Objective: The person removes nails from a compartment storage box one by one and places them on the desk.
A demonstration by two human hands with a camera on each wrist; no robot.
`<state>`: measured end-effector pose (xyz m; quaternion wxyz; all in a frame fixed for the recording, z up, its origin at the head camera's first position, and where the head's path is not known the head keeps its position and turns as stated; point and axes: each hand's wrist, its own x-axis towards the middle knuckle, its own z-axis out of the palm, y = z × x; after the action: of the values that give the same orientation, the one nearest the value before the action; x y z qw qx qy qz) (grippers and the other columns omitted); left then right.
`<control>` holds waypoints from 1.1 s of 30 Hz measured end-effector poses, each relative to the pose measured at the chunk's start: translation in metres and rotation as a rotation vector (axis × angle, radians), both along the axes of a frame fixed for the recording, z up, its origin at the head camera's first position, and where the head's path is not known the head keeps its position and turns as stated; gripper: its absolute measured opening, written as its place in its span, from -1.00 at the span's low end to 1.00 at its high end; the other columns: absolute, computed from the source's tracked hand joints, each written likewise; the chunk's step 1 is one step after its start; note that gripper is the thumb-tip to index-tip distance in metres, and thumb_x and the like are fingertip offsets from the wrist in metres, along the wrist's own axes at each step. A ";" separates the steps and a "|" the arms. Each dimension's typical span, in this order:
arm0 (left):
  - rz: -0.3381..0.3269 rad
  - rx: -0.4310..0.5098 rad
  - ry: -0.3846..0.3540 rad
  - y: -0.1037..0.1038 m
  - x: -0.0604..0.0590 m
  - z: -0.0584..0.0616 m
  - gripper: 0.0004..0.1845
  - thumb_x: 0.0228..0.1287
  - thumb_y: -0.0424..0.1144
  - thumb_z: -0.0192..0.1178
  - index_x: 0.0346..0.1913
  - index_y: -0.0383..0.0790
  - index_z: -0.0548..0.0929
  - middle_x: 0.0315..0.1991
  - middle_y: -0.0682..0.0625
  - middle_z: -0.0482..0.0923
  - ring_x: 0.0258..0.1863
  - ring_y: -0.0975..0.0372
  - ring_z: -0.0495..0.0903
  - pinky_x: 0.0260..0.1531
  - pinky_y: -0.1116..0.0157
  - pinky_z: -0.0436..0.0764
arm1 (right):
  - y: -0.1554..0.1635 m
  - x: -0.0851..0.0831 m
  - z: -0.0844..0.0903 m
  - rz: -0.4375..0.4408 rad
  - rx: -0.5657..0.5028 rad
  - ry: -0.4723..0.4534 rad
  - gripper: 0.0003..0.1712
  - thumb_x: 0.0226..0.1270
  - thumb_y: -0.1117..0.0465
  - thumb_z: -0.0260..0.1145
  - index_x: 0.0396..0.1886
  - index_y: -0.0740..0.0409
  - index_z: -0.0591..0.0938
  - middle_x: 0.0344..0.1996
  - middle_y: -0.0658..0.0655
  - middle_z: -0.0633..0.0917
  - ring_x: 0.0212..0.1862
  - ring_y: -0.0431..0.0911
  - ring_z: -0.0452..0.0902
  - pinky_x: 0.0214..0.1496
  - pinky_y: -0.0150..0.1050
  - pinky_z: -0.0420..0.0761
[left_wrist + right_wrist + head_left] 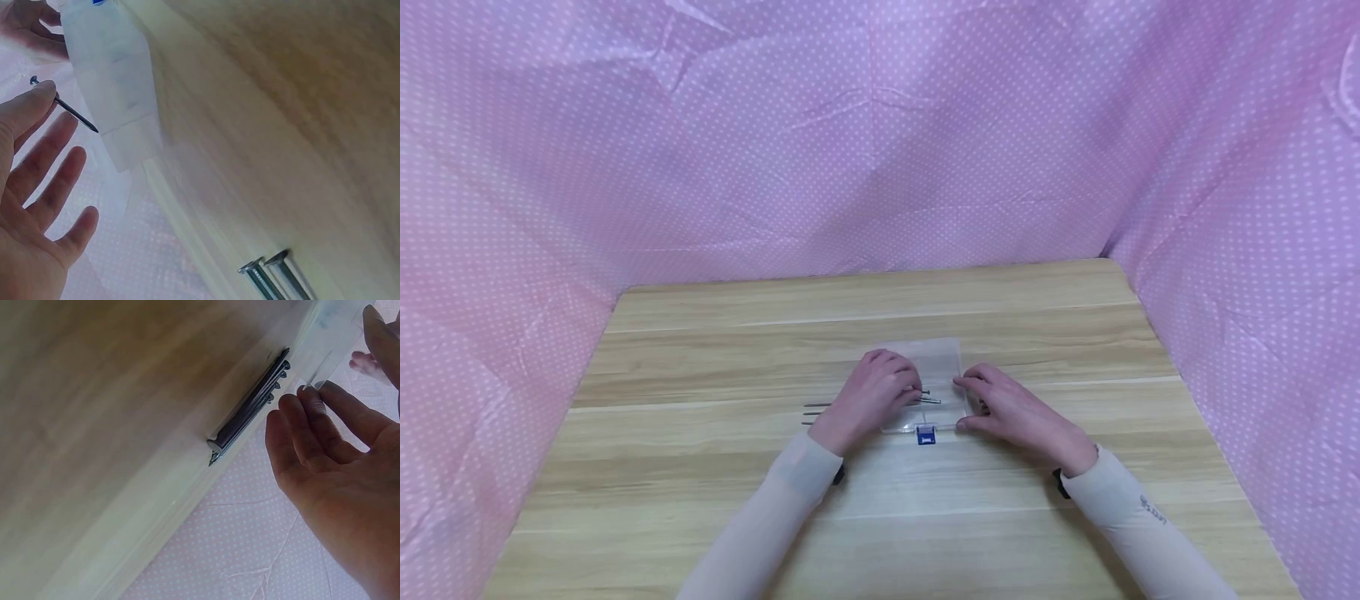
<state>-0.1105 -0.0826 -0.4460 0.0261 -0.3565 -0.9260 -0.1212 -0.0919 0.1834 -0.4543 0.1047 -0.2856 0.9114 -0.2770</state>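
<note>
My left hand (880,387) reaches over a clear plastic box (951,412), pinching a dark nail (76,114) between thumb and forefinger. In the left wrist view that nail's flat head sticks out past the thumb, and the other fingers are spread. At the box's right side, my right hand (1011,412) holds its edge, thumb near the front corner and fingers farther back. The box's translucent lid (936,354) is raised at the back, and a blue latch (927,436) hangs at the front. A silvery nail (930,401) shows over the box beside the left fingertips.
Several dark nails (812,414) lie side by side on the wooden table (715,467), left of the box and partly hidden by the left hand. Nails (247,409) also show in the right wrist view. Pink dotted cloth (775,150) walls the table's back and sides.
</note>
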 end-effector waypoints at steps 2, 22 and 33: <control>0.002 0.007 -0.002 0.000 0.001 0.002 -0.87 0.48 -0.08 0.28 -0.11 0.04 0.80 0.00 0.14 0.73 0.17 0.18 0.58 0.40 0.07 0.39 | 0.000 0.000 0.000 0.001 -0.001 -0.002 -0.25 0.25 -0.01 0.57 0.33 0.27 0.58 0.16 0.12 0.57 0.07 -0.08 0.50 0.15 -0.03 0.60; 0.020 0.097 0.094 -0.011 0.011 0.015 -0.88 0.37 -0.19 0.40 -0.09 0.00 0.82 -0.10 0.16 0.78 0.03 0.23 0.65 0.38 0.06 0.41 | 0.001 0.001 -0.002 0.012 -0.004 0.024 -0.26 0.23 0.00 0.59 0.30 0.28 0.61 0.11 0.09 0.57 -0.05 -0.13 0.45 0.02 -0.11 0.59; 0.053 0.175 0.111 -0.021 0.013 0.021 -0.93 0.36 -0.21 0.41 -0.16 -0.02 0.83 -0.16 0.13 0.78 -0.03 0.19 0.64 0.36 0.03 0.43 | 0.001 0.001 -0.003 0.012 0.000 0.033 -0.25 0.22 -0.01 0.59 0.31 0.27 0.60 0.14 0.11 0.57 0.03 -0.09 0.48 0.10 -0.05 0.60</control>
<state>-0.0979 -0.1035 -0.4246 0.1116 -0.3343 -0.9182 -0.1808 -0.0914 0.1842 -0.4576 0.0915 -0.2953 0.9114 -0.2717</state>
